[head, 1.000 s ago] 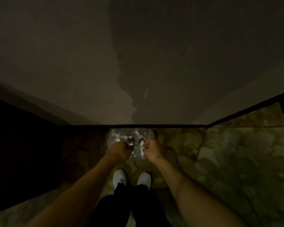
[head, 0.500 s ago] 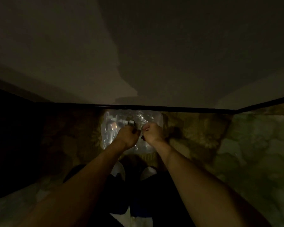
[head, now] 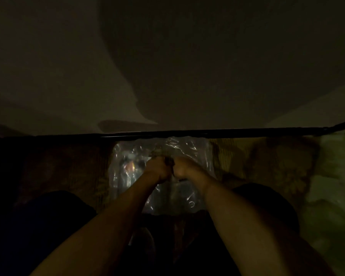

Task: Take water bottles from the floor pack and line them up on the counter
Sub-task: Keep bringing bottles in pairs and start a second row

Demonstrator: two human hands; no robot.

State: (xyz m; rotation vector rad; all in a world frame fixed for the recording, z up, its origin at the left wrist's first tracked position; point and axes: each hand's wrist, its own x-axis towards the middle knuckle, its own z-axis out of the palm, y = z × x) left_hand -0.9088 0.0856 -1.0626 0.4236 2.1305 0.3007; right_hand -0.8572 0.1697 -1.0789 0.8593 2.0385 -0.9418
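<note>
The scene is very dark. A pack of water bottles in shiny clear plastic wrap lies on the floor against the wall base. My left hand and my right hand are side by side over the pack's middle, fingers curled into the wrap. Both hands grip the plastic film at the top of the pack. Single bottles are hard to make out through the glare. No counter is in view.
A plain wall fills the upper half, with a dark baseboard along its foot. The floor has a mottled green-brown pattern. My knees in dark trousers frame the pack on both sides.
My view has dropped much closer to the pack as I crouched. Both hands have come together at the middle of the wrap, gripping it.
</note>
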